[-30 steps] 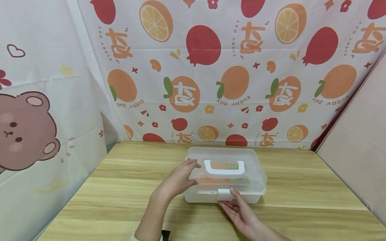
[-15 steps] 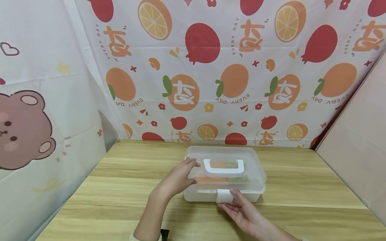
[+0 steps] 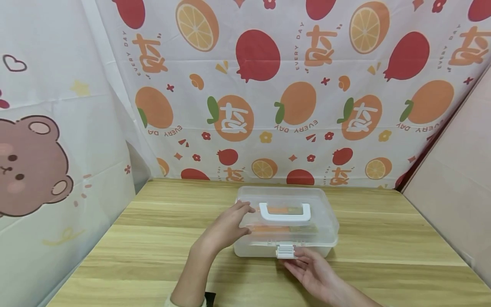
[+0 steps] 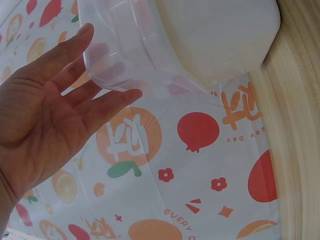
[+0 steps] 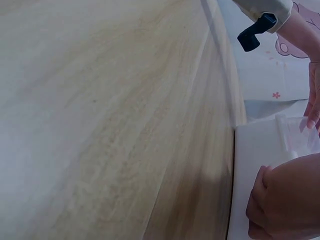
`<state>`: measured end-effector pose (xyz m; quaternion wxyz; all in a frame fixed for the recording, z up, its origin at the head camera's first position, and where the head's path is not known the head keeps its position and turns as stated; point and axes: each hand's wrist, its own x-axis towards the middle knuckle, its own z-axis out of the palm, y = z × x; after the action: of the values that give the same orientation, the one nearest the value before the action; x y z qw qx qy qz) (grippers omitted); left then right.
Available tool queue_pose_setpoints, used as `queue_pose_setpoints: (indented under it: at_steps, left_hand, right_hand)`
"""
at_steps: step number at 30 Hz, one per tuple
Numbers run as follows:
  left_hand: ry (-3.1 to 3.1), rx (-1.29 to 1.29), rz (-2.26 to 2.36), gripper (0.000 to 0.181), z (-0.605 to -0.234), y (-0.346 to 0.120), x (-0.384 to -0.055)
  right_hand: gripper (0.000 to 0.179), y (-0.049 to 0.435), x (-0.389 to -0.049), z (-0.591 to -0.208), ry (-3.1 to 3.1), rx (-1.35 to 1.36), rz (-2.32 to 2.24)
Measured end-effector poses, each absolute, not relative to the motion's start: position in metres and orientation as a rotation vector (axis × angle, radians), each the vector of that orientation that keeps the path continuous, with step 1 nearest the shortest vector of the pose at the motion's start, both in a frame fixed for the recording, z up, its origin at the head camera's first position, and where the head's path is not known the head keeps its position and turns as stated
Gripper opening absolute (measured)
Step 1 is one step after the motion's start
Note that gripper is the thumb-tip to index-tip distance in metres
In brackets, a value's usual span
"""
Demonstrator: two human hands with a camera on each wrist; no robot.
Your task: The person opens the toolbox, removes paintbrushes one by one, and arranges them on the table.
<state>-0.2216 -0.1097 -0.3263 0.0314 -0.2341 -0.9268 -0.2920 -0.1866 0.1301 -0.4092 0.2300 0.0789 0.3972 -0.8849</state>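
Observation:
A translucent plastic storage box (image 3: 326,226) with a white carry handle (image 3: 285,218) stands on the wooden table, its lid down. Long orange-and-green shapes (image 3: 272,229) show blurred through the lid. My left hand (image 3: 226,226) reaches over the lid's left end, thumb and fingers spread; in the left wrist view its fingertips (image 4: 132,94) lie at the clear lid's edge. At the front, my right hand (image 3: 316,273) pinches the white latch (image 3: 285,251), which is swung down with its ridged inner side showing. In the right wrist view my right fingers curl at the box's front.
The wood-grain table (image 3: 153,238) spreads around the box. Behind it hangs a fruit-print cloth (image 3: 264,157), with a bear-print cloth (image 3: 96,149) on the left and a pale panel (image 3: 456,183) on the right. A black strap (image 5: 257,32) shows at my left sleeve.
The latch, flat against the box front half a second ago, has swung outward and down, showing its inner side. My right thumb has moved down with it. My left hand has stayed in place.

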Motion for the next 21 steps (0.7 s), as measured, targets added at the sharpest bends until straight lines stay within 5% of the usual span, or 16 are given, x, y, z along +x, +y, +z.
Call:
queue_pose_setpoints:
  at_steps: [12, 21]
  left_hand:
    - [-2.857, -0.719, -0.9, 0.043, -0.326, -0.109, -0.22]
    - [-2.861, -0.701, -0.924, 0.043, -0.327, -0.108, -0.22]
  right_hand:
    - [0.036, 0.173, -0.183, -0.41, 1.9, -0.424, -1.799]
    - [0.013, 0.193, -0.186, -0.388, 2.631, -0.913, -1.312]
